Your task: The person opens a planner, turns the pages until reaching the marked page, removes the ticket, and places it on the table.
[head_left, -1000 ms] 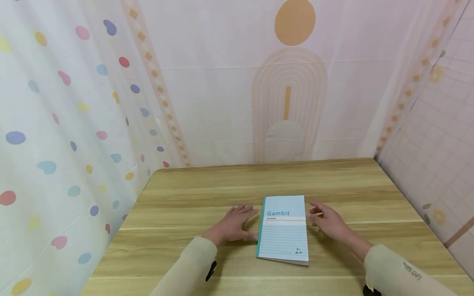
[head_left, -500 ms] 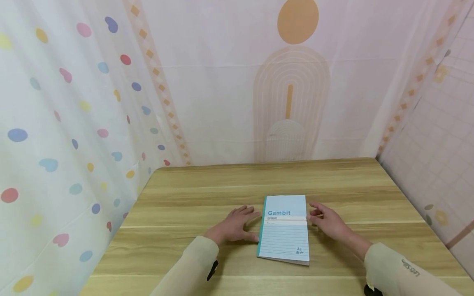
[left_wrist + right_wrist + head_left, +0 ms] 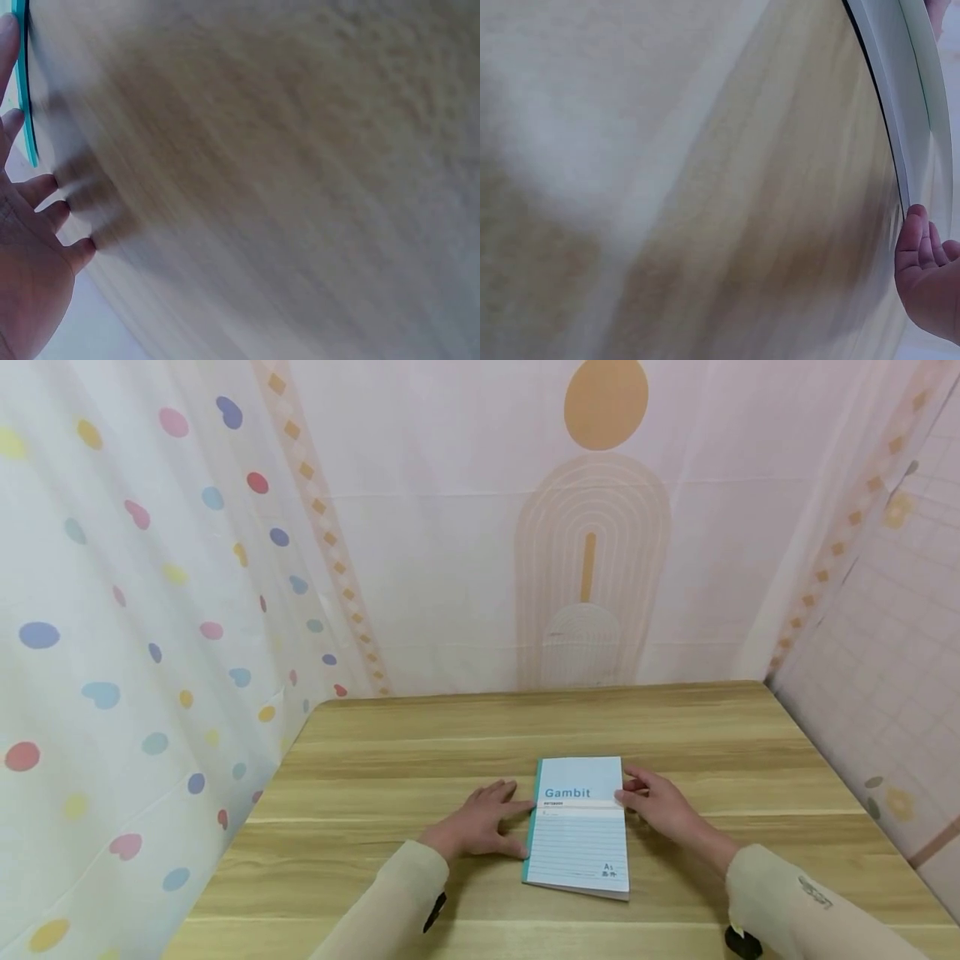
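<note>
A paperback notebook with a pale blue ruled cover, "Gambit" lettering and a teal spine lies on the wooden table. My left hand rests along its left side with fingers spread. Its thumb and index fingertip reach the spine, and the teal spine also shows beside the fingers in the left wrist view. On the other side, my right hand has its thumb over the right edge, with the other fingers curled beside that edge. In the right wrist view the fingertips sit right at the notebook's page edge.
The wooden table extends around the notebook. A dotted curtain hangs on the left, a patterned cloth stands behind the table's far edge, and a checked cloth hangs at the right.
My right thumb has shifted left from beside the notebook onto its right edge. My left fingers have edged right against the spine. The notebook lies much as before.
</note>
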`<state>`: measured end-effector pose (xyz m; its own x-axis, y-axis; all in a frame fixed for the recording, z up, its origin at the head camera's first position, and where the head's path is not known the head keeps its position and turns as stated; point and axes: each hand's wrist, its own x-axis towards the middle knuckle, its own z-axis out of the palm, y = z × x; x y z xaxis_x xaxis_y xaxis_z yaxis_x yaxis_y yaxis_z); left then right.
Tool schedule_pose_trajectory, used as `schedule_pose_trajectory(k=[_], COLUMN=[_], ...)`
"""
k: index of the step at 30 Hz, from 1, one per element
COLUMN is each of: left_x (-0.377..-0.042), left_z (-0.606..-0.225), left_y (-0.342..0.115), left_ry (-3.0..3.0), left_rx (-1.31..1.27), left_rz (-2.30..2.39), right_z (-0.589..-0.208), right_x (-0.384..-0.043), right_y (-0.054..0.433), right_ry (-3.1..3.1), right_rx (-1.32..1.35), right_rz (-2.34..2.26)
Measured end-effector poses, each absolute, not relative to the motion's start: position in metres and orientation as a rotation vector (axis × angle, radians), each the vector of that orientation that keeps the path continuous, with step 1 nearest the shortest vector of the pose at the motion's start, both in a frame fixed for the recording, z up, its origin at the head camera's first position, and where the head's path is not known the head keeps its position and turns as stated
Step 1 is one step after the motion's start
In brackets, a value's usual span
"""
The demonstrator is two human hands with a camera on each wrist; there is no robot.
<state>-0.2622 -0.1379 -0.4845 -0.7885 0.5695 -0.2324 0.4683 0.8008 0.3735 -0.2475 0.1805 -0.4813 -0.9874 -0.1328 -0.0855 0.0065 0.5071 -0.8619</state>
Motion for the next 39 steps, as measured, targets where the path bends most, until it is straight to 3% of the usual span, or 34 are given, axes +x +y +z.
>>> schedule_pose_trajectory(k=[39], left_x=[-0.256], left_z=[-0.487], left_y=[-0.131], left_ry=[2.705], left_rx=[0.78], left_rz=[0.375], right_z=[-0.463], right_x=[-0.288], right_y=[0.176], right_ry=[2.441], right_rx=[-0.091], right_rz=[-1.637])
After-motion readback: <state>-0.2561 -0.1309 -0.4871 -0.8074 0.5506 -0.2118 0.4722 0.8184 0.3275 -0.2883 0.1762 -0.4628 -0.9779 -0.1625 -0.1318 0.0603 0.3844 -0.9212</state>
